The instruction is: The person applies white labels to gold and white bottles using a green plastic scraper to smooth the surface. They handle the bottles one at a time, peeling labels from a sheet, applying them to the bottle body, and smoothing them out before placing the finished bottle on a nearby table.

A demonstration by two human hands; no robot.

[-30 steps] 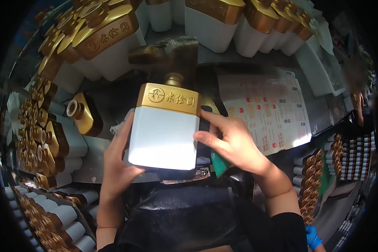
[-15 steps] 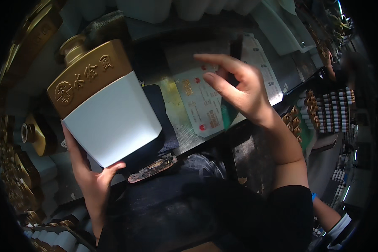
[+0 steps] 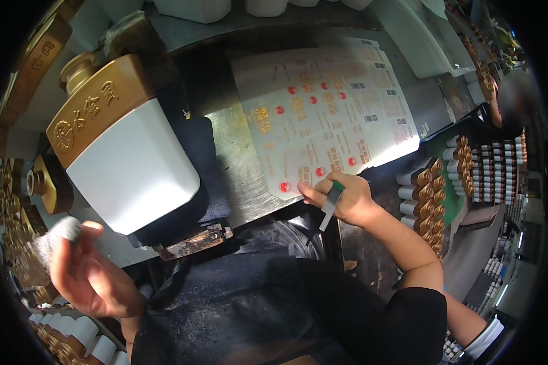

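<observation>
A large bottle (image 3: 134,170) with a white body and embossed gold shoulder lies tilted on a dark folded cloth (image 3: 210,188), with no hand on it. Just below it, my left hand (image 3: 94,277) is raised, its fingers curled around a fuzzy grey wad (image 3: 59,238). My right hand (image 3: 350,201) grips a small flat tool (image 3: 330,207) with a green part and a metal strip; its exact kind is unclear. The fingertips of that hand are at the lower edge of a translucent sheet (image 3: 341,128) of red and gold decals, which lies on the metal bench.
Gold-topped bottles (image 3: 36,182) crowd the left side. More stand in rows (image 3: 487,167) at the right. A white tray (image 3: 417,39) sits at the back right, and a worn block (image 3: 195,242) lies at the bench's front edge. Another person's arm (image 3: 469,319) shows at lower right.
My left hand has let go of the bottle and moved down with a grey wad in it. The bottle has shifted left. My right hand has come down to the sheet's near edge, holding the green tool.
</observation>
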